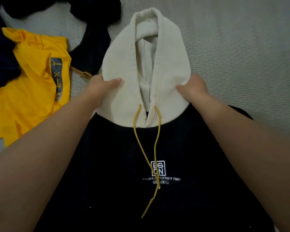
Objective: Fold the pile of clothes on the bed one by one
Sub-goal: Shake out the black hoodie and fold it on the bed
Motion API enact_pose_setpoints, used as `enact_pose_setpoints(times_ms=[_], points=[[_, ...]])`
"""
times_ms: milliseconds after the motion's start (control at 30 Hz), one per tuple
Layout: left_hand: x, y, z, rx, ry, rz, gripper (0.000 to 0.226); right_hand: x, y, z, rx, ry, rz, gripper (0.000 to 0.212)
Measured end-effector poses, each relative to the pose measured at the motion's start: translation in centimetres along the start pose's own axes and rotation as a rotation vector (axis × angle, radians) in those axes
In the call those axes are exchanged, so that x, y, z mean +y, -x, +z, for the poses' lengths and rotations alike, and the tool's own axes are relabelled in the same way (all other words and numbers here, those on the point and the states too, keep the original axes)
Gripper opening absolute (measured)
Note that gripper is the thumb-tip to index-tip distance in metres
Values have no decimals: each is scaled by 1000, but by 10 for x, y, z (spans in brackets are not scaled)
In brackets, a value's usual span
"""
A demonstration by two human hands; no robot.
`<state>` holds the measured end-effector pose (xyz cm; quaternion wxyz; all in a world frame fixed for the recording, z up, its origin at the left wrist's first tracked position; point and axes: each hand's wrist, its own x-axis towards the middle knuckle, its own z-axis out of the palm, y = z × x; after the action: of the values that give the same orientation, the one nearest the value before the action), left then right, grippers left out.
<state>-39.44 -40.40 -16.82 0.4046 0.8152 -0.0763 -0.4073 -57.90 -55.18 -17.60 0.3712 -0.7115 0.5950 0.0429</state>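
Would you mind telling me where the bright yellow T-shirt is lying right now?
In the head view the bright yellow T-shirt lies on the bed's left side, beyond the left hand, beside the cream hood and partly under dark clothes.

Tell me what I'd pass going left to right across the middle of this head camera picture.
Yellow shirt → left hand gripping the cream hood → right hand on the hood's other side → bare grey bed cover.
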Motion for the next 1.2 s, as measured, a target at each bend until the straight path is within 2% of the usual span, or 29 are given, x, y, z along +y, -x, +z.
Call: enact_pose_setpoints(times_ms=[33,100,167,233,333,400,467,533,600,633,700,800,867,933,967,1033,1133,1200], points=[[7,-3,1,-14,-25,53,39,-4,-1,-2,12,18,-68,30],[21,-5,6,47,-24,240,34,-14,0,-6,153,-23,-238,30],[35,0,9,201,-59,439,32,-26,4,-13,347,-124,-394,38],[45,3,10,344,-145,623,32,-35,3,-26,456,-166,-517,43],[51,8,3,498,-203,780,35,-45,2,-41,558,-199,-633,44],[48,10,1,529,-239,813,36,-47,4,-42,574,-187,-654,45],[41,6,-1,475,-361,645,41,-39,2,-36,466,18,-514,49],[30,-1,-3,388,-569,339,50,-22,1,-30,267,296,-282,55],[21,9,-1,379,-571,167,55,-2,7,-31,202,385,-232,51],[14,19,2,383,-558,188,53,10,12,-35,239,365,-267,46],[-3,49,14,336,-606,385,44,41,23,-49,340,264,-310,38],[-37,101,40,166,-733,813,34,101,43,-85,359,64,-32,38],[-65,130,54,10,-897,910,41,141,64,-96,224,134,98,33],[-91,154,62,-214,-1115,715,66,169,89,-89,47,263,35,30],[-106,159,64,-271,-1209,606,78,176,101,-83,-4,289,-7,29],[-117,161,66,-344,-1319,450,88,185,123,-72,-18,277,-15,32],[-108,157,71,-352,-1350,399,94,193,148,-61,53,47,160,37],[-100,159,77,-366,-1383,353,96,201,162,-62,13,-27,286,38]])
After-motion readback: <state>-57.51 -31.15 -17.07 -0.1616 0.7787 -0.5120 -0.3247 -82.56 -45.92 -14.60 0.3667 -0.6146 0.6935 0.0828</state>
